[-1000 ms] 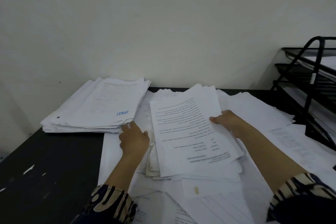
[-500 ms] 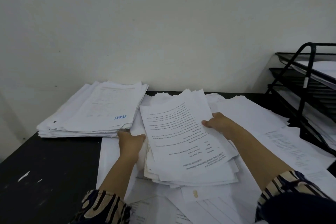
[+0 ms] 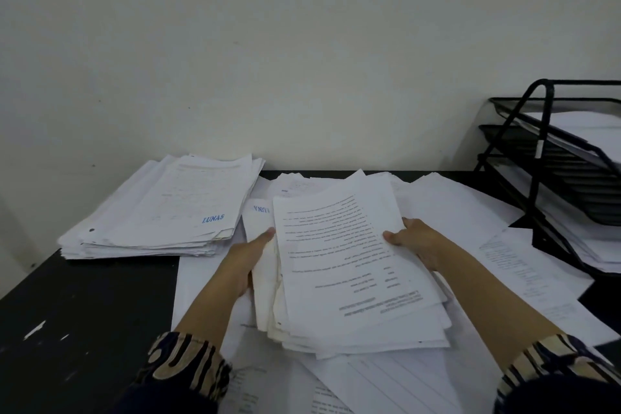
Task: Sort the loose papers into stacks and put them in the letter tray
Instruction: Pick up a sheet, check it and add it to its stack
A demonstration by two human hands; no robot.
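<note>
Gripping bundle (image 3: 349, 265) edges, both hands seemingly raised it since earlier

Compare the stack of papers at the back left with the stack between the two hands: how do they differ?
The back-left stack lies untouched on the black table; the held stack is gripped by the left hand and right hand. The back-left stack's top sheet bears a blue LUNAS stamp; the held stack's shows upside-down printed lines. Both are thick, white, with uneven edges.

black table (image 3: 84, 312) | paper stack (image 3: 168, 212) far-left | loose papers (image 3: 470, 212) | letter tray (image 3: 554, 171) right
</note>
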